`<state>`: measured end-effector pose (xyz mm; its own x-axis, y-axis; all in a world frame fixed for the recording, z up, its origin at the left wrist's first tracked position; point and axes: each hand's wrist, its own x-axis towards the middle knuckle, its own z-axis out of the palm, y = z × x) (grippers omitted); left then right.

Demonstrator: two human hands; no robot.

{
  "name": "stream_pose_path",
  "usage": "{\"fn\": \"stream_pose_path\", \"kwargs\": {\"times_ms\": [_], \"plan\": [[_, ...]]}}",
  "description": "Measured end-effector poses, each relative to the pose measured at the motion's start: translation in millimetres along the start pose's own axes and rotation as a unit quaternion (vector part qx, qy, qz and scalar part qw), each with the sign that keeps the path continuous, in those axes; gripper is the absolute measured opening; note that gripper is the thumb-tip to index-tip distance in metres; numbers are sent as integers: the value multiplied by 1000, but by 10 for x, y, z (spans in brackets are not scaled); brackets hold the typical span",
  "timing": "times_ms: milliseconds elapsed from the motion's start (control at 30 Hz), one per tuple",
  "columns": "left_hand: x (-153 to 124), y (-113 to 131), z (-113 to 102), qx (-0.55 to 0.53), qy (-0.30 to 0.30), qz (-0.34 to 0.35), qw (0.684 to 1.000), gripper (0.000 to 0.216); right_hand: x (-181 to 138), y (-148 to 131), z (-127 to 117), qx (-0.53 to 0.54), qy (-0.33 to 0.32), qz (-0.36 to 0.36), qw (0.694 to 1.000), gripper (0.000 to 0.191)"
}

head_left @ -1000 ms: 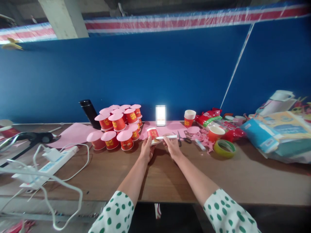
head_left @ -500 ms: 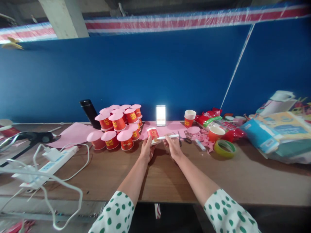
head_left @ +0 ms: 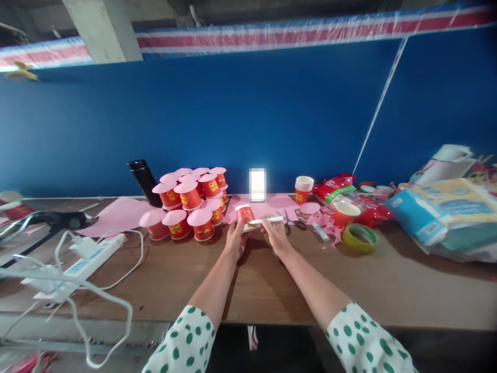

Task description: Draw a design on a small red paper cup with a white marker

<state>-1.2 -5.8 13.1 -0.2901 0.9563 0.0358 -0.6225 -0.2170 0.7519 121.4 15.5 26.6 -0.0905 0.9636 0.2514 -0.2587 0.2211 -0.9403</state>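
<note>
My left hand (head_left: 235, 239) is closed around a red paper cup (head_left: 244, 213), which is tilted above the table. Between the fingers of my right hand (head_left: 275, 235) lies a slim white pen (head_left: 267, 220), its tip pointing left at the cup's lower side. Whether the tip touches the cup I cannot tell. Behind both hands lies pink paper (head_left: 285, 203). A pair of scissors (head_left: 298, 225) rests just right of my right hand. To the left stand stacked red cups (head_left: 179, 226) with pink paper discs on them.
On the right are nested cups (head_left: 302, 196), pink scraps (head_left: 325, 220), a single cup (head_left: 347, 213), a tape roll (head_left: 360, 239) and plastic packaging (head_left: 438, 217). A power strip (head_left: 83, 267) with white cables and a black bottle (head_left: 143, 181) stand left. A bright screen (head_left: 257, 185) leans at the back.
The pen has shifted slightly left along the cup, and my right hand has moved a little with it. My left hand still holds the cup in nearly the same place.
</note>
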Motion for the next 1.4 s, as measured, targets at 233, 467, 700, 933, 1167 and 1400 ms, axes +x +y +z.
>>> {"fn": "stream_pose_path", "kwargs": {"times_ms": [233,467,700,933,1167,1400], "plan": [[2,-5,-12,9,13,-6,1000,42,25,23,-23,5,20,3,1000,26],[8,-11,-22,5,7,-7,1000,42,24,32,-25,7,15,7,1000,25],[7,-10,-24,2,7,-8,1000,40,14,-1,-19,12,14,17,1000,27],[30,-20,-49,-8,23,-16,1000,37,21,-22,-22,19,30,17,999,33],[62,-41,-83,-23,40,-33,998,32,13,-17,-21,25,26,16,999,27],[56,-25,-67,-39,46,-48,997,28,6,-36,-15,30,23,19,999,25]]}}
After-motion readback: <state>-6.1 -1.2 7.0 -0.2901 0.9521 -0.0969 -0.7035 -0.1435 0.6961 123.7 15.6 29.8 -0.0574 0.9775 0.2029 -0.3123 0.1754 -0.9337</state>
